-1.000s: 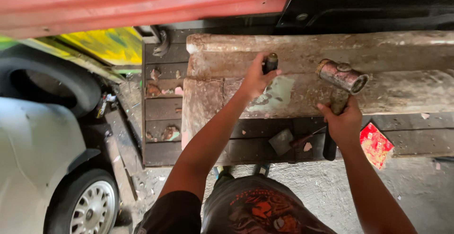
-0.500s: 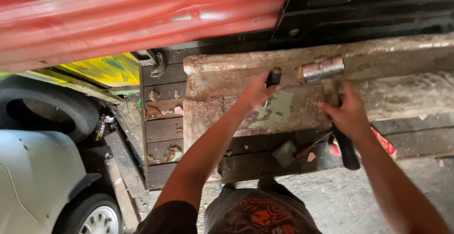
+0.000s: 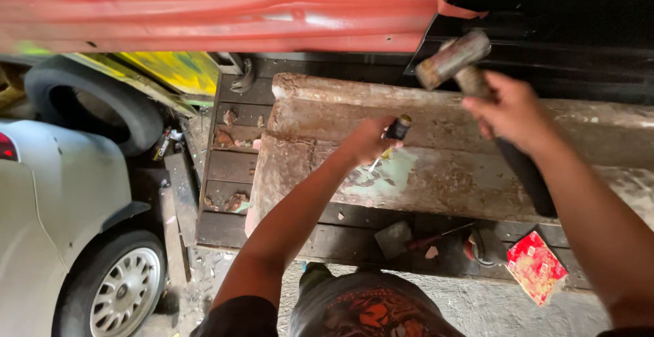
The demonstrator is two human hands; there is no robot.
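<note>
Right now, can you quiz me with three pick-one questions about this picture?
1. Where is the hammer?
A. raised above the beam
B. lying on the ground
C. on the car

2. What colour is the car?
A. blue
B. white
C. black

3. How is the left hand?
A. open and empty
B. closed around a chisel
C. resting on a tyre

Answers: 1 A, the right hand lifts it over the beam. 2 B, its body is white. 3 B, fingers wrap the chisel.
</note>
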